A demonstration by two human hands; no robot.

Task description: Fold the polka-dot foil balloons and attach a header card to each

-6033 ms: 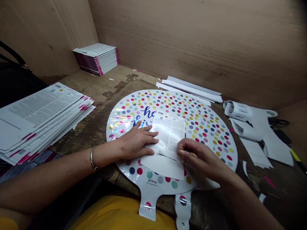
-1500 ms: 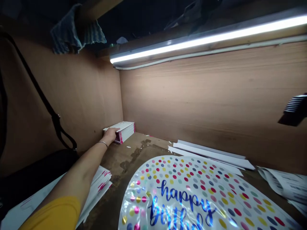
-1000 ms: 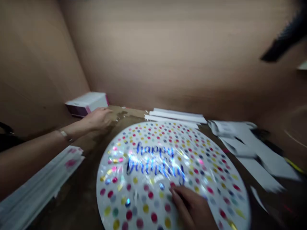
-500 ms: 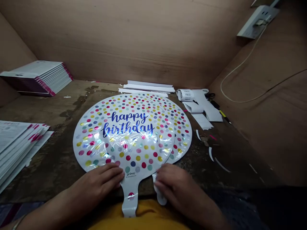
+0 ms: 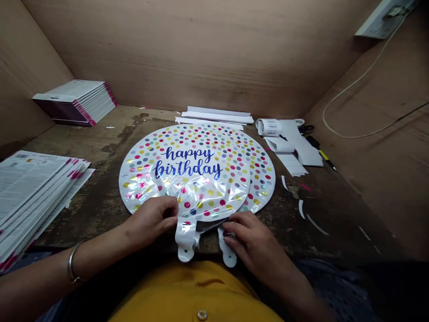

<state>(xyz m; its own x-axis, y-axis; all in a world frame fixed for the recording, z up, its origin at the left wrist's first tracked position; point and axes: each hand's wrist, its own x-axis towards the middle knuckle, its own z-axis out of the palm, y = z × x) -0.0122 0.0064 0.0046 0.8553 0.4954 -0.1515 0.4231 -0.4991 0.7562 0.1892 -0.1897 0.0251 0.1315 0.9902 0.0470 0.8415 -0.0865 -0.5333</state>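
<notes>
A flat foil balloon [image 5: 187, 183] with coloured dots and blue "happy birthday" lettering lies on the table. A second dotted balloon [image 5: 263, 179] shows from under its right side. My left hand [image 5: 156, 219] is closed, thumb and fingers pinched at the top balloon's lower edge, beside its neck tab [image 5: 185, 241]. Right of that tab the lower edge is raised, with a dark grey underside showing. My right hand [image 5: 250, 237] is closed at this raised edge, its fingertips on the foil above another neck tab [image 5: 229, 254]. The exact grip of those fingertips is partly hidden.
Printed packs lie stacked at the back left [image 5: 75, 100] and fanned at the near left [image 5: 40, 192]. White paper strips [image 5: 216, 117] lie behind the balloons. A label roll [image 5: 270, 127], a yellow-black cutter [image 5: 326, 159] and paper scraps are on the right. A cable [image 5: 351, 136] hangs along the right wall.
The camera view has shifted. My left hand has gone from resting on the foil to pinching beside the neck. The top balloon's lower edge has lifted, and its neck tab is now bent.
</notes>
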